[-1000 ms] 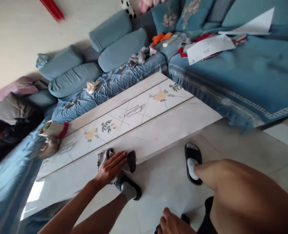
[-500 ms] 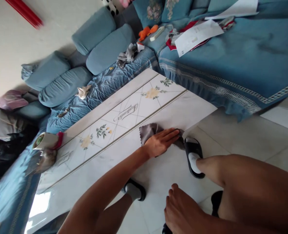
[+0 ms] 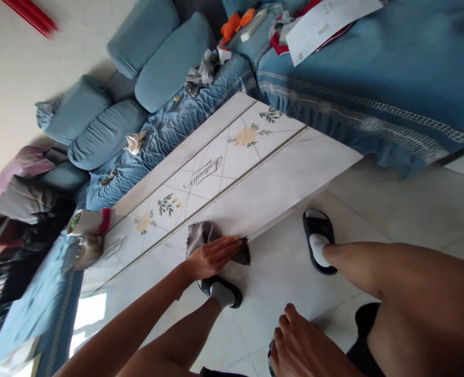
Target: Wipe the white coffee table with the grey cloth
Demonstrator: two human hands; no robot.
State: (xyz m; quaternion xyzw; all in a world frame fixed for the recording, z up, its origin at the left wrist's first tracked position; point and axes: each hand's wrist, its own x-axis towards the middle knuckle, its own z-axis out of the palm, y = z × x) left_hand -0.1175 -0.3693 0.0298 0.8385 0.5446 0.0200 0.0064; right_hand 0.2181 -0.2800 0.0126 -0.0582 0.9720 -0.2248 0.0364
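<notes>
My left hand lies on a grey-brown cloth with zigzag edges, fingers together and pressing it against the table's near edge. Part of the cloth hangs past that edge. Under it is a long, glossy white table printed with yellow flowers, green leaves and script. Lower down, between my legs, my right hand is apart from the table, its fingers bent and close together. A dark thing shows beside those fingers; most of it is hidden, and I cannot tell what it is.
Blue sofas line the table's far side and right end. A white pot and a clear plastic bag stand at its left end. Papers and an orange toy lie on the sofas. My slippered feet are on the tiles.
My left hand and the cloth have slid left along the table's near edge. My right hand stays low between my legs. The view has shifted slightly.
</notes>
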